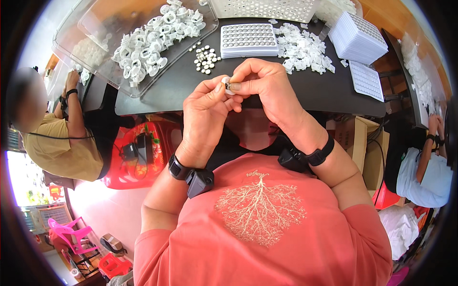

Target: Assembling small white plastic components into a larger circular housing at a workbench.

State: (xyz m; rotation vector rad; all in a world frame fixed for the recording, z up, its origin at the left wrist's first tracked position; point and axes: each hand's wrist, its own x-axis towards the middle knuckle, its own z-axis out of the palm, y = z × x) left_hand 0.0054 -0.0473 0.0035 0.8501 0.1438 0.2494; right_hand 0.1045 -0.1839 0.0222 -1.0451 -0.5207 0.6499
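Observation:
Just in front of the table's near edge, my two hands meet over a small white plastic piece (226,81) with a dark spot in it. My left hand (208,106) pinches it from the left, and my right hand (269,88) grips it between thumb and forefinger. The fingers cover most of the piece. Beyond them lies a loose group of small round silvery discs (206,59). A stack of white trays (249,42) holds rows of similar discs. To its right is a heap of small flat white plastic pieces (305,50).
At the left, a clear plastic bin (112,78) holds many white ring-shaped parts (160,43). A tall stack of white trays (355,40) and a single tray (366,80) are at the right. A perforated white basket (265,9) stands behind. People work on both sides.

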